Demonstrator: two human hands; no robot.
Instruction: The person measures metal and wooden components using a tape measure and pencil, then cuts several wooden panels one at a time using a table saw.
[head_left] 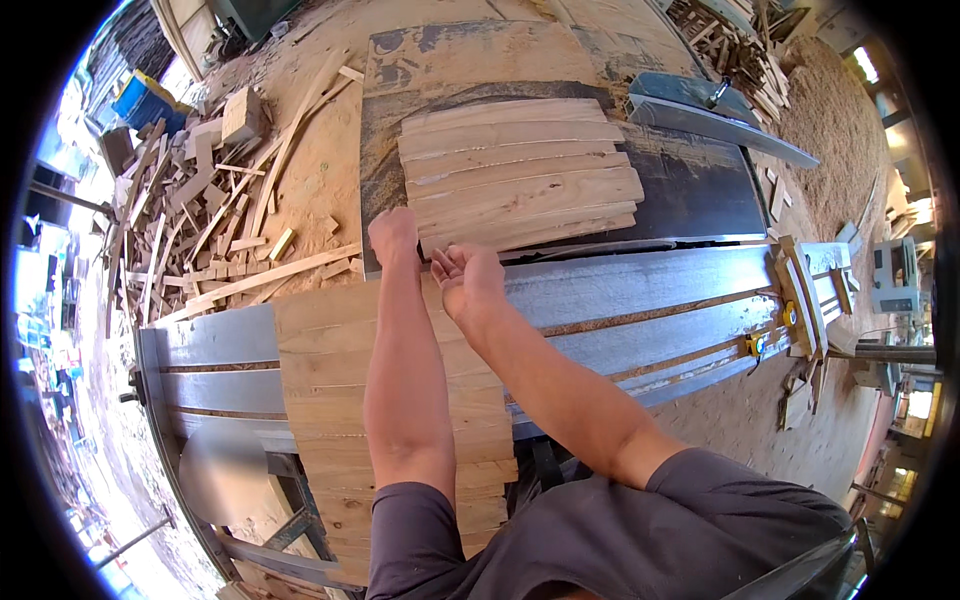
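The far panel (pixel 520 175) is of pale wood strips, matt, with visible grain, knots and rough, uneven ends. The near panel (pixel 400 400) is likewise bare, matt wood. The dark tabletop (pixel 700 190) appears smooth with a faint sheen, dulled by powdery sawdust at left and on the far side. The grooved bed (pixel 640 290) presents grey metal, softly glossy, with worn streaks. Offcuts (pixel 200 190) at left are raw, rough wood. The wearer's shirt (pixel 720 500) is matt, dark cloth.
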